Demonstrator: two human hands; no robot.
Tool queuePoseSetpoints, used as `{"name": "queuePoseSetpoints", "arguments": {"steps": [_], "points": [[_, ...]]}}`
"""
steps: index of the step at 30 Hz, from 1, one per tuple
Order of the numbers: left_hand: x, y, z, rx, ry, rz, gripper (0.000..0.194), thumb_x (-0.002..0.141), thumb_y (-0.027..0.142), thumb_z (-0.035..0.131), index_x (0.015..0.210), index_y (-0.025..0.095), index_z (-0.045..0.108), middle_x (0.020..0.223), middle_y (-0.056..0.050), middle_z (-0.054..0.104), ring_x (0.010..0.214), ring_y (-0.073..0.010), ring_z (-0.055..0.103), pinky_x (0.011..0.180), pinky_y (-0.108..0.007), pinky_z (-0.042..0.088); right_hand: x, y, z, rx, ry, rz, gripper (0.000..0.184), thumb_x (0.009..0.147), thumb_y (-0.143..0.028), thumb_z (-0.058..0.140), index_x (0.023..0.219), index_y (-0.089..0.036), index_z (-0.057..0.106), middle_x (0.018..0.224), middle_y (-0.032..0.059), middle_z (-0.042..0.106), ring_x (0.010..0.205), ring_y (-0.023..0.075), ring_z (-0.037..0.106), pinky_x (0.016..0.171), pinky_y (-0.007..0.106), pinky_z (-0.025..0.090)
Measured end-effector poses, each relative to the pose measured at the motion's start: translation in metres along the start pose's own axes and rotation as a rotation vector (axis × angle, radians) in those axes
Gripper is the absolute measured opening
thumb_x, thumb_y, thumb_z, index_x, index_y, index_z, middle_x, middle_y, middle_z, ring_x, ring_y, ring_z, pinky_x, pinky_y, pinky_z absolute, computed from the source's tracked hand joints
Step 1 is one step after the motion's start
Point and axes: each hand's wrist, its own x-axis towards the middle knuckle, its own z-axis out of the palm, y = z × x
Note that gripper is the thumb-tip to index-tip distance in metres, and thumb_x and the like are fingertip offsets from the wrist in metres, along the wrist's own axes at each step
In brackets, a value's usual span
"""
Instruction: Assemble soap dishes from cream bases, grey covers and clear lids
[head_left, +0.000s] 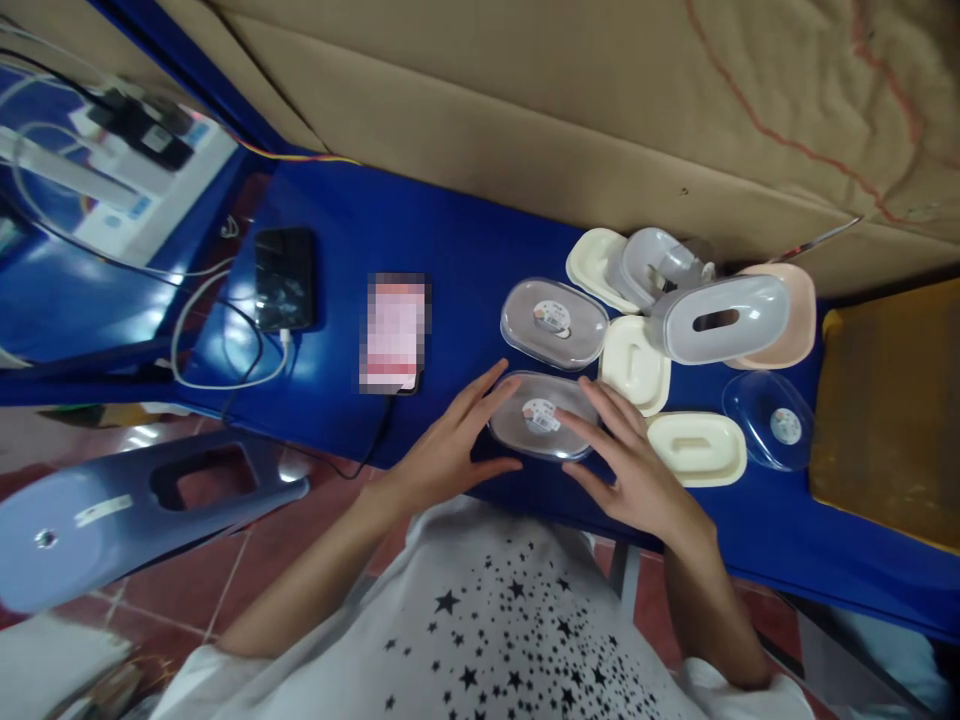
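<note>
While the left hand [442, 450] and right hand [641, 475] spread around it, a clear oval cover [536, 435] lies on a blue table [465, 240]

Nearest is the wearer's white T-shirt [487, 630], scattered with black stars. Beyond it both hands are open, thumbs and fingers parted, gripping nothing. The left fingertips meet the left side of the cover; the right fingers reach over its right side, one tip beside the label. Whether they press on it, I cannot tell. The cover sits near the table's front edge. Low on the left, a blue-grey plastic stool [97, 525] stands on red floor tiles [225, 560].

To the right of the cover lie two cream oval lids [636, 385], and past them another clear cover. Just behind the hands is a second labelled clear cover [553, 345]. Left of it lie a smartphone [394, 330], its screen blurred, and a black device [283, 275] with a white cable [285, 345] plugged in. Farther back on the right, a grey lid with an oval slot [742, 300] partly covers a peach piece [802, 320]. Brown sheeting [487, 120] rises behind the table.
</note>
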Motion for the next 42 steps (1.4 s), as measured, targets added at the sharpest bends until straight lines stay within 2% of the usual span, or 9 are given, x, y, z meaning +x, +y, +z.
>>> {"name": "queuePoseSetpoints", "arguments": {"steps": [10, 15, 18, 22, 27, 29, 33, 36, 42], "points": [[0.006, -0.012, 0.018, 0.071, 0.083, 0.127, 0.095, 0.097, 0.033, 0.087, 0.174, 0.033, 0.030, 0.172, -0.019, 0.046, 0.159, -0.0382, 0.051, 0.123, -0.062, 0.056, 0.004, -0.002, 0.000, -0.054, -0.049, -0.008, 0.087, 0.108, -0.011, 0.055, 0.180, -0.044, 0.019, 0.191, 0.0009, 0.013, 0.174, 0.0341, 0.024, 0.137, 0.065, 0.038], [0.015, -0.021, 0.006, 0.249, 0.190, 0.111, 0.089, 0.095, 0.036, 0.088, 0.168, 0.028, 0.038, 0.163, -0.019, 0.057, 0.154, -0.0399, 0.056, 0.131, -0.069, 0.042, 0.000, 0.001, 0.008, -0.240, 0.129, 0.146, 0.093, 0.111, -0.034, 0.063, 0.183, -0.028, 0.005, 0.185, 0.0172, 0.029, 0.170, 0.0398, 0.033, 0.135, 0.071, 0.037], [0.022, -0.029, -0.004, 0.314, 0.261, 0.070, 0.088, 0.096, 0.042, 0.086, 0.168, 0.026, 0.038, 0.166, -0.021, 0.053, 0.157, -0.0422, 0.052, 0.133, -0.073, 0.035, -0.002, -0.002, 0.016, -0.352, 0.226, 0.256, 0.077, 0.113, -0.034, 0.061, 0.180, -0.022, 0.025, 0.169, 0.0206, 0.057, 0.158, 0.0388, 0.054, 0.133, 0.072, 0.037], [0.022, -0.025, -0.007, 0.357, 0.294, 0.056, 0.091, 0.097, 0.034, 0.084, 0.172, 0.026, 0.033, 0.177, -0.025, 0.037, 0.165, -0.0477, 0.038, 0.132, -0.077, 0.032, -0.017, -0.015, 0.025, -0.314, 0.185, 0.191, 0.041, 0.109, -0.011, 0.055, 0.147, -0.020, 0.067, 0.142, 0.0116, 0.077, 0.136, 0.0274, 0.072, 0.134, 0.060, 0.042], [0.008, 0.008, 0.009, 0.369, 0.327, 0.348, 0.069, 0.096, 0.014, 0.079, 0.158, 0.025, 0.053, 0.172, -0.018, 0.049, 0.159, -0.0381, 0.049, 0.131, -0.061, 0.041, -0.052, -0.028, 0.010, -0.139, 0.053, 0.091, 0.048, 0.100, 0.005, 0.047, 0.131, -0.024, 0.071, 0.134, 0.0049, 0.081, 0.138, 0.0210, 0.071, 0.139, 0.057, 0.036], [0.006, 0.021, 0.019, 0.339, 0.164, 0.481, 0.054, 0.099, 0.010, 0.073, 0.150, 0.022, 0.061, 0.163, -0.016, 0.059, 0.152, -0.0323, 0.057, 0.125, -0.050, 0.049, -0.058, -0.022, -0.008, -0.131, 0.063, 0.065, 0.052, 0.100, 0.004, 0.048, 0.137, -0.026, 0.068, 0.141, 0.0043, 0.079, 0.143, 0.0198, 0.068, 0.138, 0.054, 0.038], [0.014, 0.030, 0.039, 0.415, -0.050, 0.519, 0.025, 0.108, 0.018, 0.063, 0.133, 0.019, 0.070, 0.155, -0.015, 0.068, 0.146, -0.0336, 0.064, 0.117, -0.052, 0.053, -0.041, 0.018, -0.050, -0.529, 0.361, 0.150, 0.053, 0.104, -0.003, 0.059, 0.152, -0.023, 0.062, 0.162, 0.0133, 0.065, 0.157, 0.0300, 0.056, 0.134, 0.060, 0.041], [0.016, 0.026, 0.044, 0.442, -0.033, 0.491, 0.021, 0.112, 0.023, 0.061, 0.131, 0.018, 0.069, 0.148, -0.016, 0.074, 0.135, -0.0320, 0.071, 0.107, -0.048, 0.057, -0.018, 0.056, -0.071, -0.810, 0.339, 0.197, 0.047, 0.106, -0.009, 0.066, 0.151, -0.019, 0.065, 0.169, 0.0159, 0.058, 0.158, 0.0377, 0.054, 0.132, 0.063, 0.038], [0.005, 0.020, 0.047, 0.381, 0.091, 0.326, 0.044, 0.109, 0.024, 0.070, 0.151, 0.018, 0.057, 0.148, -0.018, 0.072, 0.129, -0.0322, 0.073, 0.101, -0.045, 0.058, -0.016, 0.069, -0.061, -0.797, 0.376, -0.017, 0.027, 0.112, -0.012, 0.058, 0.128, -0.025, 0.077, 0.122, 0.0028, 0.086, 0.127, 0.0218, 0.076, 0.128, 0.050, 0.041]]}}
